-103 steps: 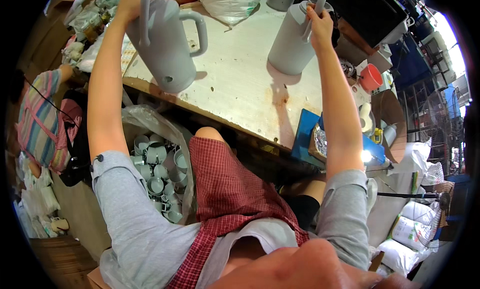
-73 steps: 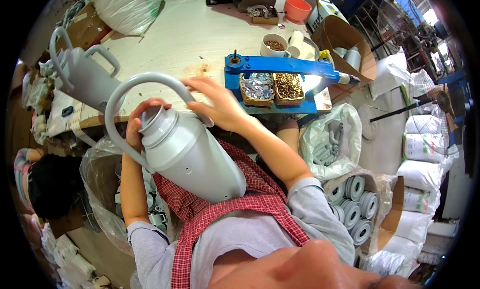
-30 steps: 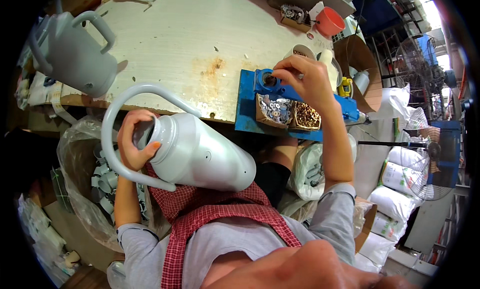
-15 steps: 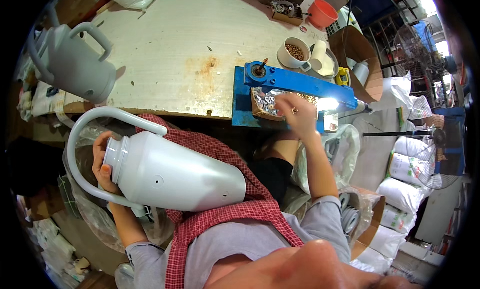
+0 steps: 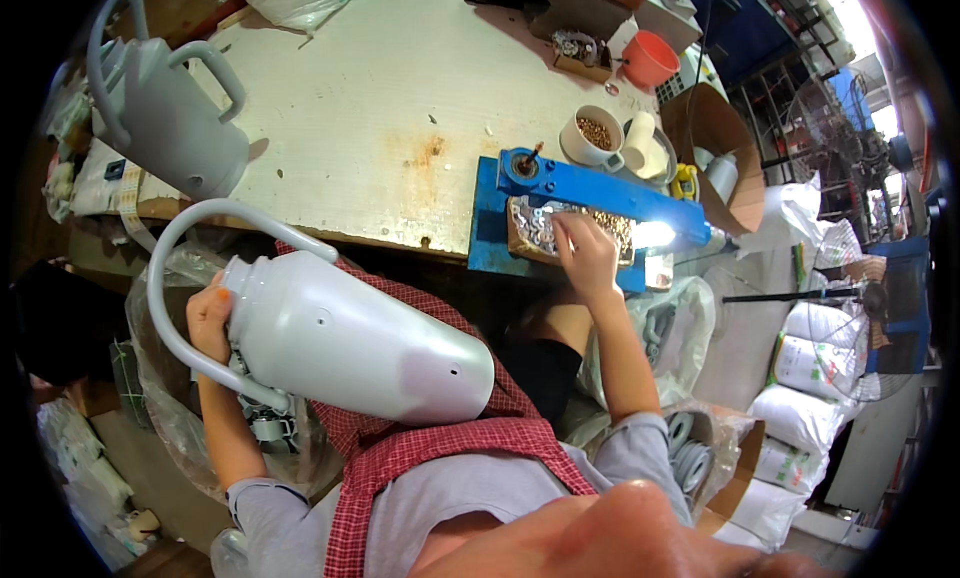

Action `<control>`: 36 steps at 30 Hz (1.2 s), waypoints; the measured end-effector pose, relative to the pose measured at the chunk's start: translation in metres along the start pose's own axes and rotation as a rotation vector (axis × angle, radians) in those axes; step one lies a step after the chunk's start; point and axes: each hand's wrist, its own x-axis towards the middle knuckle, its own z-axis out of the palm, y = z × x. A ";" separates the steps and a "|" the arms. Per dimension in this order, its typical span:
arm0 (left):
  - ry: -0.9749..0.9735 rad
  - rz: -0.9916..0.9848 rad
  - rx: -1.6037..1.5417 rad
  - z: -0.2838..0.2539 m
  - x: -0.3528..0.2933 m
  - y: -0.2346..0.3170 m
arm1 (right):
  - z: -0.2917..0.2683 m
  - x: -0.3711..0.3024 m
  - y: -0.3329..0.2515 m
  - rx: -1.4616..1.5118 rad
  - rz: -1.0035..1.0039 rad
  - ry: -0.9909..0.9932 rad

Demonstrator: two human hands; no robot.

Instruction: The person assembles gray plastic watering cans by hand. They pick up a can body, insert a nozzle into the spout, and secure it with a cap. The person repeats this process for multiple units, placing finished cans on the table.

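Observation:
A light grey plastic watering can (image 5: 370,348) lies on its side across my lap, its tapered body pointing right and its big loop handle arching on the left. Two small holes show in its wall. My left hand (image 5: 209,323) is closed at the can's neck, inside the loop, partly hidden by the can. My right hand (image 5: 590,255) reaches to a shallow box (image 5: 522,246) of small silvery washers and brass-coloured pieces. Its fingertips are drawn together over the pieces; what they pinch cannot be made out. Above the box runs a blue metal arm (image 5: 600,191) with an upright pin.
Another grey watering can (image 5: 185,118) stands at the table's left. Beyond the blue arm are a white cup (image 5: 592,138) of brass-coloured pieces, a coral bowl (image 5: 650,60) and a cardboard box (image 5: 715,148). Plastic bags of grey parts (image 5: 660,323) sit beside the table; white sacks (image 5: 815,363) are stacked at right.
My right hand, blurred before, has come down with its fingertips among the pieces in the box. The left hand's fingers have curled in at the neck, and the can has rolled slightly.

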 end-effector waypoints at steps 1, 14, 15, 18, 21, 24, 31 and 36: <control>0.118 -0.135 -0.040 -0.005 -0.010 -0.006 | -0.013 0.009 -0.021 0.138 0.016 0.070; 0.566 -0.430 -0.708 0.010 -0.022 -0.001 | -0.020 0.104 -0.038 0.104 -0.290 0.251; 0.569 -0.428 -0.724 0.012 -0.022 -0.005 | -0.022 0.102 -0.038 0.094 -0.277 0.235; 0.625 -0.404 -0.758 0.021 -0.013 -0.007 | -0.036 0.101 -0.051 0.063 -0.226 0.252; 0.604 -0.344 -0.785 0.031 0.008 -0.016 | -0.049 0.077 -0.059 0.402 0.001 0.186; 0.568 -0.291 -0.809 0.070 0.050 -0.011 | -0.055 0.053 -0.069 0.527 0.136 -0.024; 0.363 -0.225 -0.800 0.193 0.107 0.027 | -0.065 -0.018 -0.013 0.517 0.710 0.269; 0.051 -0.022 -0.767 0.263 0.113 0.035 | -0.075 -0.063 0.045 0.595 0.788 0.333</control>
